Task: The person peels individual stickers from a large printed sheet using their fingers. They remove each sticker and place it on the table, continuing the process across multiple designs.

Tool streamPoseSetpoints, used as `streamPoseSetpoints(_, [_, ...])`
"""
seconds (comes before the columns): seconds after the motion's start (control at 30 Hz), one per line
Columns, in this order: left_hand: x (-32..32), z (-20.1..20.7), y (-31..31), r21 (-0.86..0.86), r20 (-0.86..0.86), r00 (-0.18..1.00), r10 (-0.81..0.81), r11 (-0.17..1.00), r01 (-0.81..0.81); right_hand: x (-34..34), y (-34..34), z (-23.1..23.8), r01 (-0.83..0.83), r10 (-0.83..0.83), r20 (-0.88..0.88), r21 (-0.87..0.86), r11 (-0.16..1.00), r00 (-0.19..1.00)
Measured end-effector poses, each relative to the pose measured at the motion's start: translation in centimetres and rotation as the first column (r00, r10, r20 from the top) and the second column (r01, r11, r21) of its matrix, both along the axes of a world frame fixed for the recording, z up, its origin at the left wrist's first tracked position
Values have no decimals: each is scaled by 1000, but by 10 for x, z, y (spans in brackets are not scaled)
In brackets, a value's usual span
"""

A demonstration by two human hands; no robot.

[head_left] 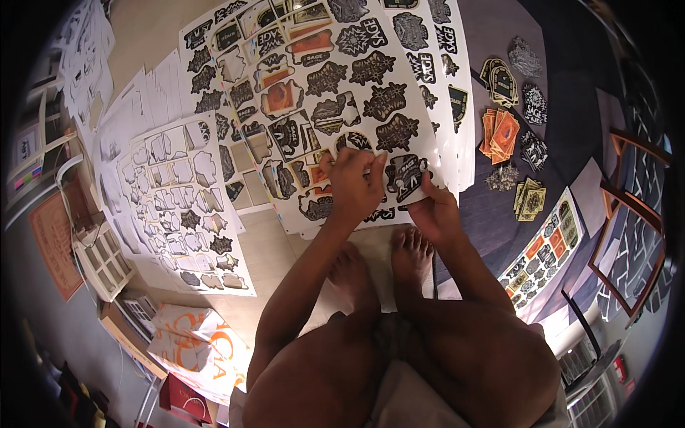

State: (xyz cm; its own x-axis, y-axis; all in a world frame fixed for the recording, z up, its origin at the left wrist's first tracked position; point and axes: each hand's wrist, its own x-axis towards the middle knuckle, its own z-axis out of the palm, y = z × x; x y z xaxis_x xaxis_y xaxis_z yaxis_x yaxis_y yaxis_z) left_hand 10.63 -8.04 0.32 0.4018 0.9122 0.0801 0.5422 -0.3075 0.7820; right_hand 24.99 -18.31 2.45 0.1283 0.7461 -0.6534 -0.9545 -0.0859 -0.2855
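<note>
A large white sheet of die-cut stickers [437,158] lies in front of me, printed with black, orange and cream designs and showing several cut-out gaps. Over its near right corner is a black sticker [407,171] with pale lettering. My right hand [437,214] pinches this sticker at its right edge, thumb on top and the other fingers partly hidden beneath. My left hand [357,184] is closed just left of the sticker, fingers curled and thumb towards the sticker's edge. Whatever its fingertips hold is hidden.
Right of the sheet, loose stickers lie in piles: green-black [501,82], orange [501,135], black [534,105] and yellow [530,200]. Another sticker sheet [546,250] lies nearer. Used sheets with cut-outs [178,192] spread left. My feet [412,260] are at the near edge; a wooden chair [617,207] stands right.
</note>
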Motion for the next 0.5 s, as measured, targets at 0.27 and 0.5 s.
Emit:
streamPoseSetpoints(0.27, [-1,21,-14,196,258,953,157,958,-211,-3,5,5,0,1,86,-16,1000,996])
streamPoseSetpoints(0.5, [-3,42,-33,118,-153,986,61,992,-43,-4,-2,1,-62,60,158,4,998,986])
